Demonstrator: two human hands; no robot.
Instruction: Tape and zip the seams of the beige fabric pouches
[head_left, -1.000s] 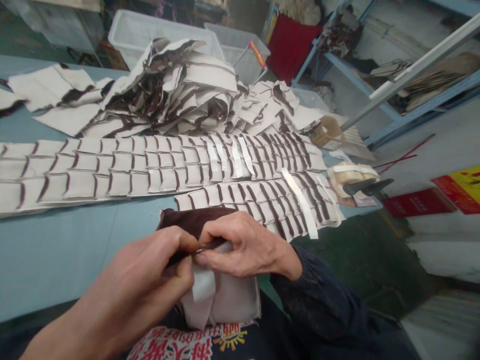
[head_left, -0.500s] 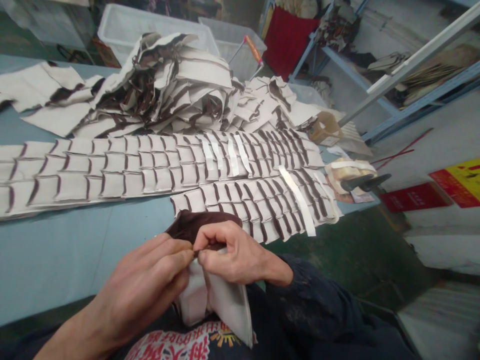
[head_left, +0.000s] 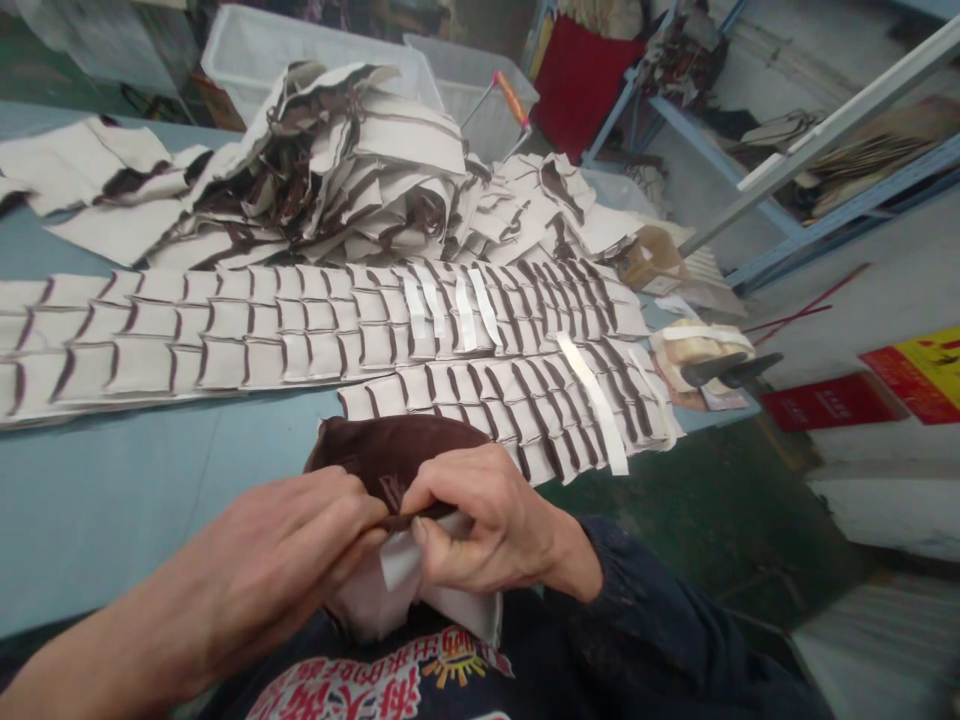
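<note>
Close to my body, both hands pinch the seam edge of a brown and off-white fabric piece (head_left: 394,447). Its brown part spreads above my fingers and its pale part hangs below, in front of my printed dark shirt. My left hand (head_left: 289,540) is closed on the edge from the left. My right hand (head_left: 484,515) grips it between thumb and forefinger, a short way to the right. A small white tab (head_left: 400,560) shows just below the fingertips. Just beyond my hands lies a shorter double row of overlapping brown-edged pale pieces (head_left: 472,395).
Behind runs a longer set of overlapping pale pieces (head_left: 225,330), with loose white strips (head_left: 466,312) on top. A heap of similar pieces (head_left: 405,140) stands at the back before a plastic bin (head_left: 240,70). Black handles (head_left: 712,368) and a cardboard box (head_left: 652,258) lie right.
Both hands have shifted slightly right and down, and my fingertips are a little farther apart along the seam. More of the brown part is spread out, and the white tab has come into view.
</note>
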